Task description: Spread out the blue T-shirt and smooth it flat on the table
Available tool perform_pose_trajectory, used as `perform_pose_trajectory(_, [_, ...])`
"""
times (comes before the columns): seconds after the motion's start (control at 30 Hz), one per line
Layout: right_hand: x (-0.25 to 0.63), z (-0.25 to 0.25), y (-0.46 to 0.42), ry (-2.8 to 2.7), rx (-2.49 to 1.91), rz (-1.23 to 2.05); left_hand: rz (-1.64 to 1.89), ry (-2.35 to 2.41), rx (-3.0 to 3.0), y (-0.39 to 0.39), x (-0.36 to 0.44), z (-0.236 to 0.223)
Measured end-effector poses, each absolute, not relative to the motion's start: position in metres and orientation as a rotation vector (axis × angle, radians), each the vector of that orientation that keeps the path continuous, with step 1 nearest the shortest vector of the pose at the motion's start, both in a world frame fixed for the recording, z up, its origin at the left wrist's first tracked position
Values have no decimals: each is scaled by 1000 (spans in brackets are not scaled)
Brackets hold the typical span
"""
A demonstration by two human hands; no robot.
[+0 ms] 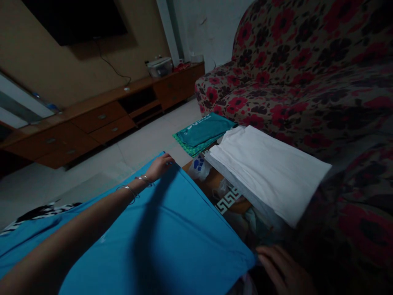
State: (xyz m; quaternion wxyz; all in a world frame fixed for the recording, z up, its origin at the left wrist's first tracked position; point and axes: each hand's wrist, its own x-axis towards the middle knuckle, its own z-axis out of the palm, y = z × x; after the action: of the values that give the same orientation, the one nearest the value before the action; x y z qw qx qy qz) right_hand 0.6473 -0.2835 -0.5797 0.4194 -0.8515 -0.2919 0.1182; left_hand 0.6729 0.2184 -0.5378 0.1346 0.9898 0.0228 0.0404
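A bright blue garment [190, 229], likely a shirt, lies spread over the table in front of me. My left hand [161, 165], with metal bangles on its wrist, pinches the garment's far corner. At the near right corner, my right hand [284, 268] has its fingers closed on the cloth's edge. Between the two hands the edge runs fairly straight. To the right of it sits a stack of folded white cloth [273, 170] with a grey layer beneath. Beyond that lies a folded teal garment [205, 130] on a green patterned one.
A glass-topped table with a pale key-pattern border [227, 200] shows plastic bags [199, 168] through it. A flower-print sofa [285, 82] stands at the right. Along the far wall runs a low wooden cabinet [101, 119]. Black-and-white striped cloth [46, 213] lies at the left.
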Motion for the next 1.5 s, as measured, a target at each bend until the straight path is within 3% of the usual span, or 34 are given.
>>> perform_pose_trajectory(0.17, [664,-546,-223,-856,-2113,230,-155,-337,2820,170,667,-534])
perform_pose_trajectory(0.5, [688,-536,-84,-1131,-2425,433,-226,-387,2879,147,674,-538])
perform_pose_trajectory(1.2, [699,-531,-79,-942,-2577,461,-215,-167,3104,124,691,-540])
perform_pose_trajectory(1.5, [698,-534,-85,-883,-2583,399,-333,-272,3056,167,699,-526])
